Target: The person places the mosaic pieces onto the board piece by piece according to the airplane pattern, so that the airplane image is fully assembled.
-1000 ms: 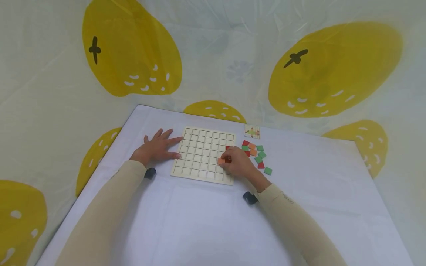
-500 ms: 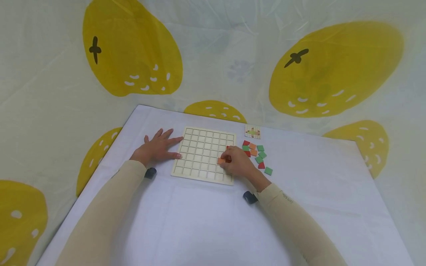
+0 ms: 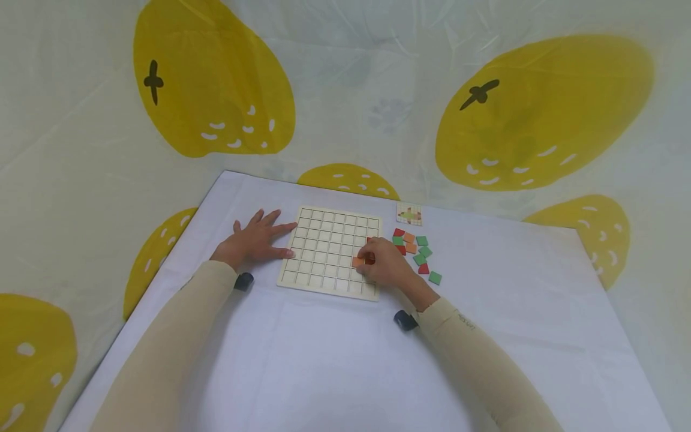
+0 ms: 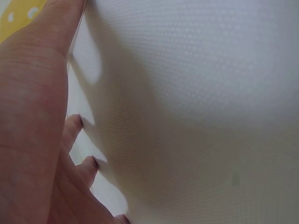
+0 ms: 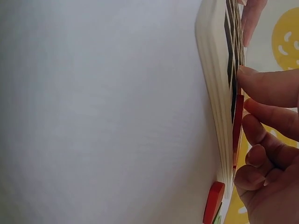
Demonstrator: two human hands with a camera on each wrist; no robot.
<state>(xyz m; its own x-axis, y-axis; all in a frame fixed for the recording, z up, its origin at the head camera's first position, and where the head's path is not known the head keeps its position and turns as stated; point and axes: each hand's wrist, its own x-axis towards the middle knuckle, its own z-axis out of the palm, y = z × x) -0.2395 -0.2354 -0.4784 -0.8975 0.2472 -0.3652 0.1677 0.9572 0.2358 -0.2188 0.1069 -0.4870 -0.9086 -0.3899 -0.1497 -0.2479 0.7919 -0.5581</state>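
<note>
A pale wooden grid board [image 3: 322, 261] lies on the white table. My left hand [image 3: 254, 242] rests flat at its left side with fingers spread, thumb and index fingertips at the board's edge; the left wrist view shows the spread fingers [image 4: 72, 133] on the cloth. Near the board's right side my right hand [image 3: 385, 262] pinches a square orange tile [image 3: 357, 262] between thumb and index finger, low over the grid. Red tiles sit on the board beside and partly under this hand; one red tile [image 5: 238, 130] shows by the fingers in the right wrist view.
Right of the board lie several loose tiles, among them a green tile [image 3: 435, 278], an orange tile [image 3: 411, 248] and a red tile [image 3: 423, 269]. A small pattern card [image 3: 409, 213] lies behind them. A curtain with yellow fruit prints hangs beyond the table.
</note>
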